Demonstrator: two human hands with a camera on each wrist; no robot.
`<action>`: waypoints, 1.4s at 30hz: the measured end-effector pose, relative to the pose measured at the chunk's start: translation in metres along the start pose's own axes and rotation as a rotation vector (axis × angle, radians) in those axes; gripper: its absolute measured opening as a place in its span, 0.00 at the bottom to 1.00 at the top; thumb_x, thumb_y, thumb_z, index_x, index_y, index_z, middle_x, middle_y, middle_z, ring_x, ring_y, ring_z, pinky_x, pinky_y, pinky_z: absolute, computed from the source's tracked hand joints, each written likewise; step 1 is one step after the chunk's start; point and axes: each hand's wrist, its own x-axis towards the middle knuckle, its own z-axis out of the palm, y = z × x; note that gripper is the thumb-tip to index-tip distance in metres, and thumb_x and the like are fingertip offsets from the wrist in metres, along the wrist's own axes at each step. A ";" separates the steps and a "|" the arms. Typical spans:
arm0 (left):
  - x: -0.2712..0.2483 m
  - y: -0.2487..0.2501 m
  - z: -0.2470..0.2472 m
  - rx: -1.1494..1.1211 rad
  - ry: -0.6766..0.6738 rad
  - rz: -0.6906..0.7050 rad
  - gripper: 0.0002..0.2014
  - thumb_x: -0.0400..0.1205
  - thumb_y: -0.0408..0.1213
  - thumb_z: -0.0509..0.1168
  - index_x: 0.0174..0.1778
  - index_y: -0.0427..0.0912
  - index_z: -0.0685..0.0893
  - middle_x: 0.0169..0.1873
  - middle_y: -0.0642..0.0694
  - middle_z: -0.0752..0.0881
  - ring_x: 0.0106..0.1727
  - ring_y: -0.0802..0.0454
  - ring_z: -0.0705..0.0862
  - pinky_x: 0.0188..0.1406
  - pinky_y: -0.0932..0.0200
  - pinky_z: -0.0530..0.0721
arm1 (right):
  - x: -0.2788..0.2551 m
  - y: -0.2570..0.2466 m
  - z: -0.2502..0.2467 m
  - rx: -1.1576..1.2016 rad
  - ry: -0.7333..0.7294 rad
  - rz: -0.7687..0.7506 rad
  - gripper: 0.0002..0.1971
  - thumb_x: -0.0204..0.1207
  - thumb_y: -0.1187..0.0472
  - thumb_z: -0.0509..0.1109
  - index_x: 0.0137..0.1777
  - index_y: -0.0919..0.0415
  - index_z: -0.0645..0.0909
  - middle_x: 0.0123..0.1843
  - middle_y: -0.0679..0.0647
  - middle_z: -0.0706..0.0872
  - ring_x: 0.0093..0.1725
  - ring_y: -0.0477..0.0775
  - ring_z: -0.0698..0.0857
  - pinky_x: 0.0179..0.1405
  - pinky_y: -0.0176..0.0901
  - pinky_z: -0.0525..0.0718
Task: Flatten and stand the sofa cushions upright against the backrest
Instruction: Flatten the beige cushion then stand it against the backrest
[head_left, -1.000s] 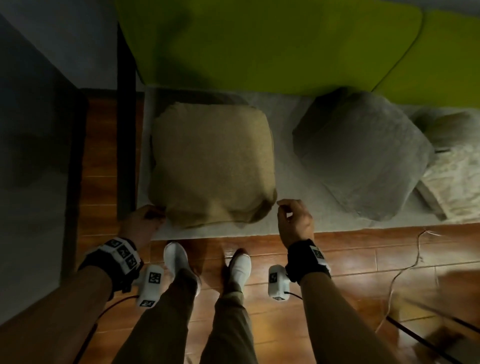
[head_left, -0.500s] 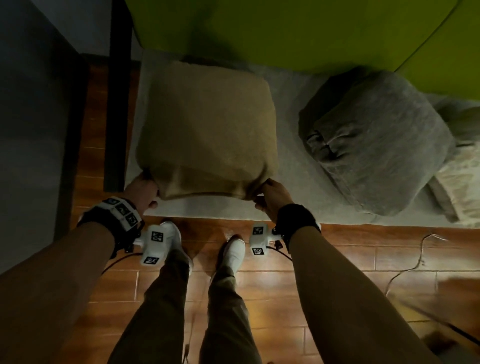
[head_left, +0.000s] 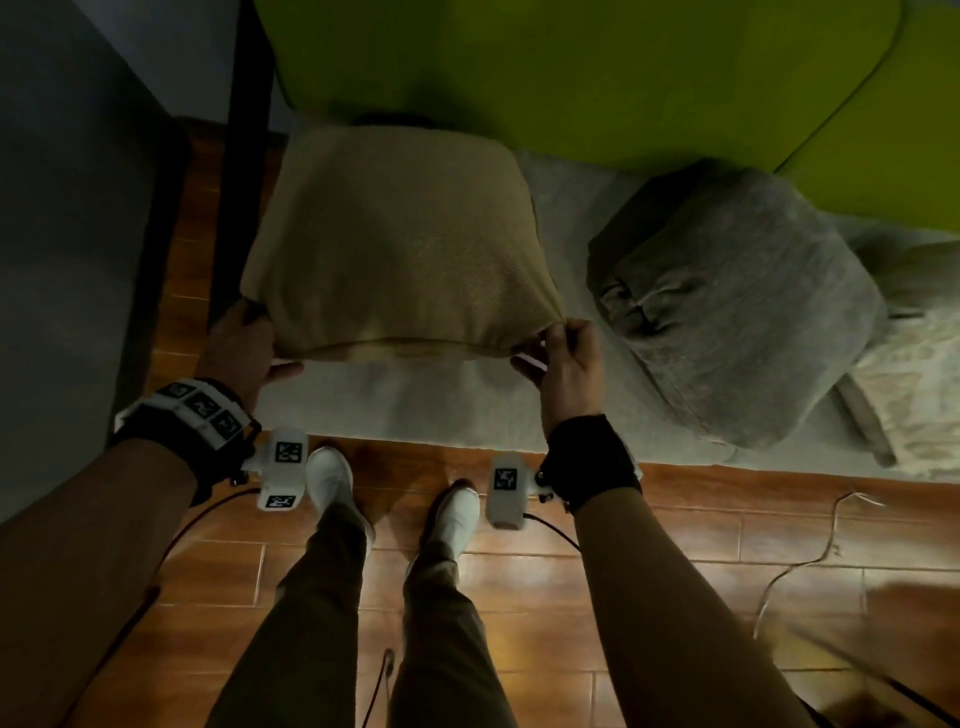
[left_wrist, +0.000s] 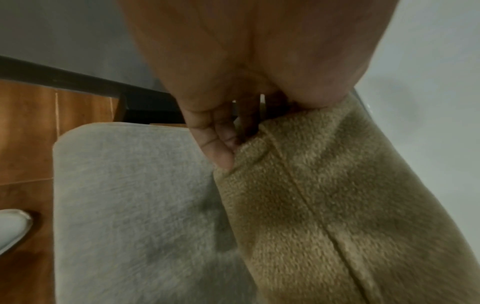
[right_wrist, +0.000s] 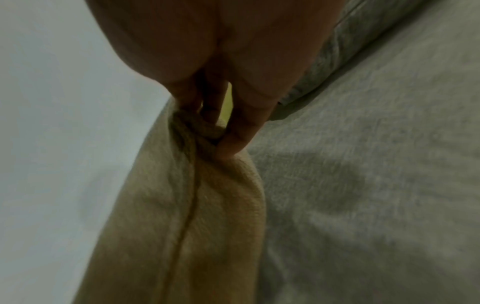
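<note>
Tan cushion (head_left: 400, 244) now lifted off the seat; both hands' fingers (right_wrist: 233, 133) pinch its near corners.

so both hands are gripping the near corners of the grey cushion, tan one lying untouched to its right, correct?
Colours are swapped. In the head view the left hand and right hand grip the near corners of the tan cushion; the grey cushion lies untouched to its right. Both wrist views show fingers curled into tan fabric.
</note>
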 end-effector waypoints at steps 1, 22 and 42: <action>-0.001 0.003 0.000 -0.023 0.027 0.000 0.19 0.89 0.39 0.54 0.75 0.57 0.75 0.71 0.47 0.79 0.62 0.44 0.86 0.56 0.43 0.89 | 0.004 -0.004 -0.001 0.101 0.004 0.061 0.02 0.88 0.62 0.64 0.55 0.58 0.77 0.60 0.65 0.84 0.57 0.62 0.88 0.55 0.53 0.90; -0.039 -0.039 -0.041 -0.164 0.181 -0.133 0.06 0.90 0.32 0.57 0.62 0.40 0.72 0.60 0.30 0.82 0.55 0.38 0.85 0.60 0.46 0.85 | -0.002 0.040 -0.087 -0.894 -0.053 0.153 0.16 0.86 0.62 0.65 0.72 0.54 0.80 0.53 0.58 0.90 0.46 0.58 0.87 0.43 0.50 0.86; -0.022 -0.060 -0.057 -0.210 0.070 -0.236 0.15 0.89 0.36 0.60 0.72 0.36 0.76 0.49 0.39 0.83 0.49 0.42 0.84 0.55 0.44 0.85 | 0.018 0.037 -0.052 -0.198 -0.047 0.587 0.19 0.84 0.44 0.70 0.68 0.56 0.79 0.60 0.57 0.87 0.57 0.58 0.86 0.45 0.51 0.88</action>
